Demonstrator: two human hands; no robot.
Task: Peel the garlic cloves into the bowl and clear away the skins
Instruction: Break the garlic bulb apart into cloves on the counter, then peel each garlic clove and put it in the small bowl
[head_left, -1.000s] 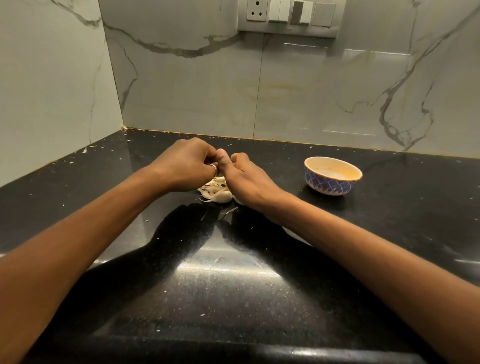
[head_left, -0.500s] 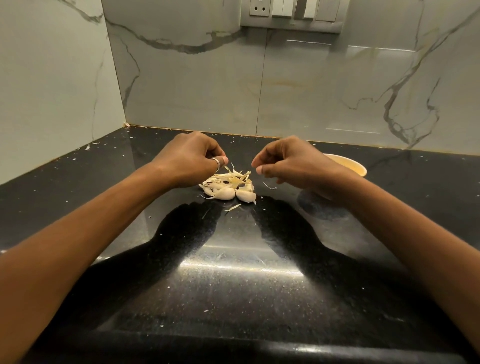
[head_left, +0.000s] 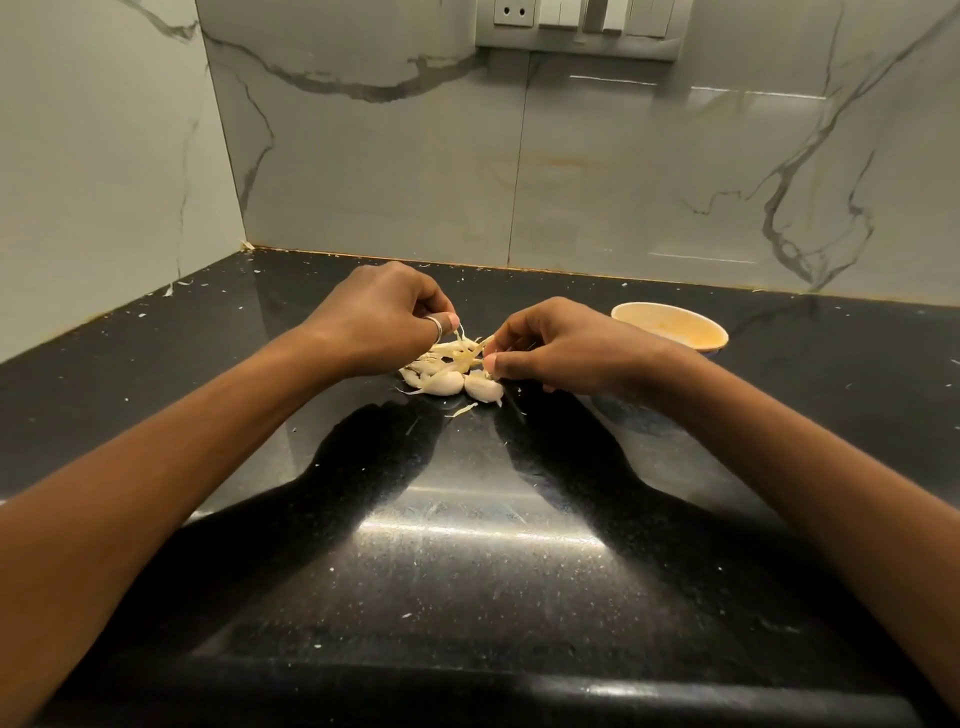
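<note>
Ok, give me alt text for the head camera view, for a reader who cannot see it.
Two bare hands meet over a small pile of garlic cloves and skins on a black countertop: the left hand pinches a strand of skin, and the right hand reaches its fingertips into the pile. A bowl sits just behind the right hand, before a marble-patterned wall.

countertop (head_left: 467, 571): black speckled stone, glossy
wall (head_left: 623, 182): veined marble-look, smooth sheen
garlic skins (head_left: 457, 353): papery, dry
ring (head_left: 435, 328): metal
</note>
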